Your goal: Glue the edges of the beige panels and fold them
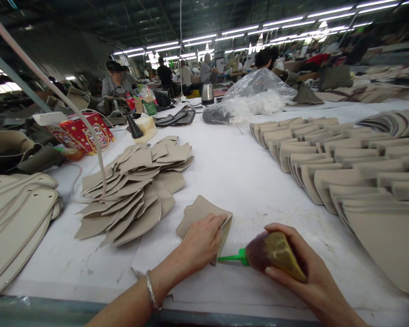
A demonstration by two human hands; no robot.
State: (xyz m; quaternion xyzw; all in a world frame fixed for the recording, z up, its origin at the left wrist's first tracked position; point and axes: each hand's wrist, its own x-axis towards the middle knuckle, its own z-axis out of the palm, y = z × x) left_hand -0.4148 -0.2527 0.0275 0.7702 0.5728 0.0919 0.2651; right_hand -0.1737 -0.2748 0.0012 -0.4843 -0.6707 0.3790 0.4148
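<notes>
In the head view my left hand (202,238) rests on a beige leather piece (199,210), its fingers curled over the right side and gripping it. The piece lies on the white table, its right edge slightly raised and showing a darker underside. My right hand (308,268) is wrapped around a squeeze glue bottle (272,254), tilted on its side, with brownish contents. Its green nozzle (233,257) points left, and the tip is at the lower right edge of the piece. Whether glue is coming out is too small to tell.
A loose pile of beige pieces (139,190) lies to the left, with larger eyeleted panels (20,222) beyond it. Overlapping rows of curved pieces (327,172) fill the right. A pale hose (88,127) hangs down at left. Plastic bags (255,97) and a kettle (207,94) stand farther back.
</notes>
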